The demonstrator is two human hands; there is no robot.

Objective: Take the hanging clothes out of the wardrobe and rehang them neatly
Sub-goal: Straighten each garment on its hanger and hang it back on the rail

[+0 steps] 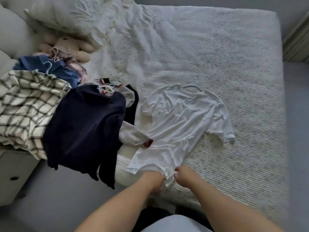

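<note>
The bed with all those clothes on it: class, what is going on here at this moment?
A person stands at the bed's near edge, and both hands grip the hem of a white T-shirt spread flat on it: left hand, right hand. The shirt is on a white hanger. To the left lies a pile of other clothes on hangers, with a navy top and a checked shirt draped over the bed's edge.

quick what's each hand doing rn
left hand: grips the hem of the white t-shirt
right hand: grips the same hem
</note>
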